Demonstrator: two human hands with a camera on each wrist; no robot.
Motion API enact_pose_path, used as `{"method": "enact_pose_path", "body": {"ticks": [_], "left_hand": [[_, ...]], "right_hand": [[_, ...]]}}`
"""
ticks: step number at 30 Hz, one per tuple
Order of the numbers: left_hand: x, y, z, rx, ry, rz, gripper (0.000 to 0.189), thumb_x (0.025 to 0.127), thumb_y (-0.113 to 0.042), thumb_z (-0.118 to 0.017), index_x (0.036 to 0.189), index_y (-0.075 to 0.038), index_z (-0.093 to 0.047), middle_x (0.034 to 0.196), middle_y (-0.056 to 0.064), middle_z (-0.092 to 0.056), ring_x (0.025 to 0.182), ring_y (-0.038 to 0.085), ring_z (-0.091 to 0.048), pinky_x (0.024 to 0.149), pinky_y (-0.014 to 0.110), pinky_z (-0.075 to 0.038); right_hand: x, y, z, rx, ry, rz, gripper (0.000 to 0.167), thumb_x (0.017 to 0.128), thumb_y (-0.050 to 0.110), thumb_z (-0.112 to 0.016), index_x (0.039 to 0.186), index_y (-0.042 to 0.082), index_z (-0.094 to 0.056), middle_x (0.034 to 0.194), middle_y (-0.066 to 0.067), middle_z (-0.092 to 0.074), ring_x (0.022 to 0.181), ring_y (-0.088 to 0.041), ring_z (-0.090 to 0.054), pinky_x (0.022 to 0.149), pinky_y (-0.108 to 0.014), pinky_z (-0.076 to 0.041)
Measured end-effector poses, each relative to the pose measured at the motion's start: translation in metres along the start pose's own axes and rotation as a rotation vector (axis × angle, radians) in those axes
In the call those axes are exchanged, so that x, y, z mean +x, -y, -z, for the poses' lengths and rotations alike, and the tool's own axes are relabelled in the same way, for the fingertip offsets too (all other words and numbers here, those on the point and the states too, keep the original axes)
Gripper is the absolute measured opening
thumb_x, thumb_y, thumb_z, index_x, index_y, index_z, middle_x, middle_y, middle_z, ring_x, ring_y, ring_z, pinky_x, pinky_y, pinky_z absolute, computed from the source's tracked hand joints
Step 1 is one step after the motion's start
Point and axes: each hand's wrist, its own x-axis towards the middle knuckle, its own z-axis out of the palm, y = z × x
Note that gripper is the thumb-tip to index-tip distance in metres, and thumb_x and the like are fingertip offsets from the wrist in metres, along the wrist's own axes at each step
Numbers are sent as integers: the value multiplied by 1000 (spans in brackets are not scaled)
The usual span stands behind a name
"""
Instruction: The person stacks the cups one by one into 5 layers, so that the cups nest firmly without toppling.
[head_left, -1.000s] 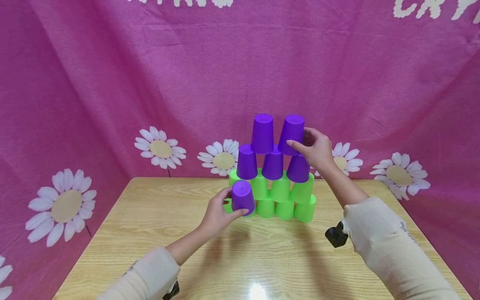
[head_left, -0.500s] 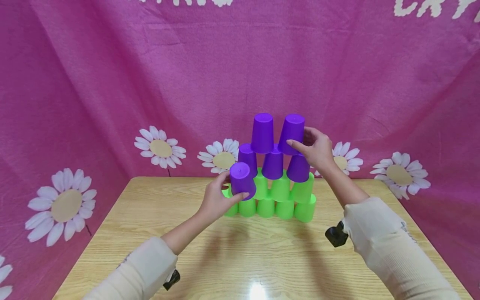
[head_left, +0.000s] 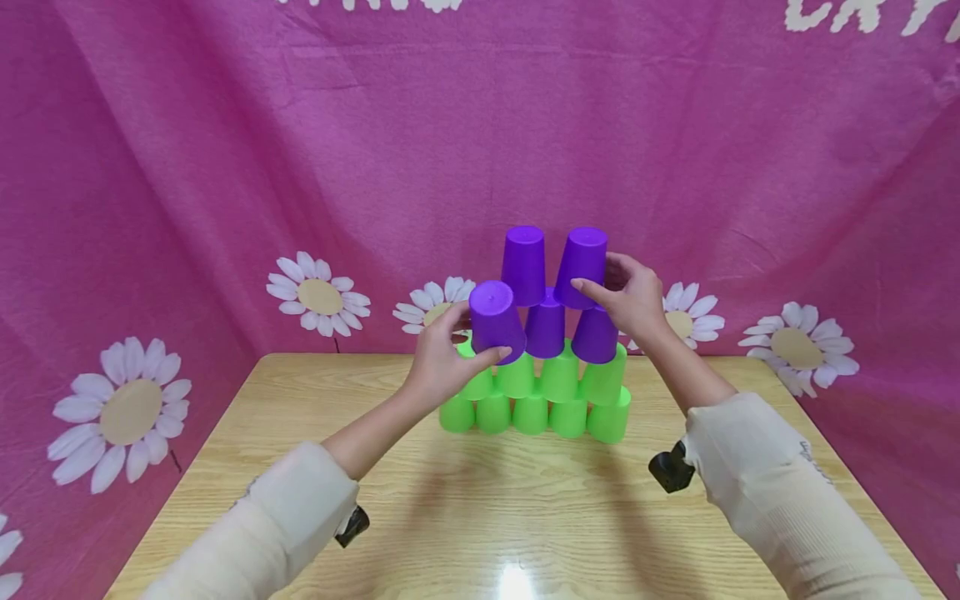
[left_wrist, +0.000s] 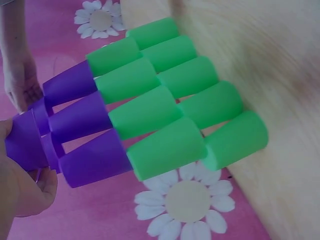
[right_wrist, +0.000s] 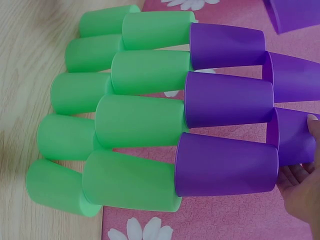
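Note:
A pyramid of upside-down cups stands on the table. Two green rows form its base, with a green cup (head_left: 560, 375) in the upper of them. Above sits a row of three purple cups, the middle purple cup (right_wrist: 229, 100) among them, topped by two more. My right hand (head_left: 633, 302) holds the right top cup (head_left: 583, 265) by its side, fingers and thumb around it. Beside it stands the left top cup (head_left: 523, 267). In front of the stack's left side, my left hand (head_left: 442, 360) grips another purple cup (head_left: 495, 327), upside down and slightly tilted, hiding the leftmost purple cup in the head view.
The wooden table (head_left: 480, 517) extends in front of the stack and to both sides. A pink cloth (head_left: 375, 150) with white daisies hangs close behind. A small black camera (head_left: 671, 468) sits at my right wrist.
My left hand has raised its purple cup from the level of the green rows to that of the lower purple row. The right hand has stayed on its cup.

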Motion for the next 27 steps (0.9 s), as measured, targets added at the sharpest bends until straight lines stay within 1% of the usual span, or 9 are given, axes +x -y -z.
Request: {"method": "enact_pose_path", "body": {"ticks": [7,12,19,27], "left_hand": [[8,-12,4,-15,9,-13,57,69,-9,-79,120,2,-55,107,19,-65,95,30,-62,79,40,-54],[18,-22,9,-4,0,-25,57,70,-11,-78,119,2,-54,107,19,-65,96,31,-62,80,42,-54],[34,-41,15,36,-16,-34,59,71,-15,-78,122,1,-53,109,17,-65,98,28,-62,81,37,-54],[52,-57,14,24,-23,-52,59,73,-15,-78,124,0,-52,109,15,-65,98,26,-62,86,35,-52]], "right_hand": [[-1,-1,1,-2,2,2,61,82,24,-70,132,-3,-46,124,-24,-57,113,-35,-56,98,-43,-46],[-1,0,1,-7,-2,-3,63,82,25,-71,133,-2,-46,124,-23,-57,113,-35,-56,98,-43,-46],[0,0,0,-1,2,3,60,82,23,-70,132,-3,-46,124,-24,-57,112,-35,-57,98,-43,-47],[-1,0,0,-2,2,-12,59,82,22,-70,131,-3,-47,125,-24,-57,113,-35,-57,98,-42,-47]]}}
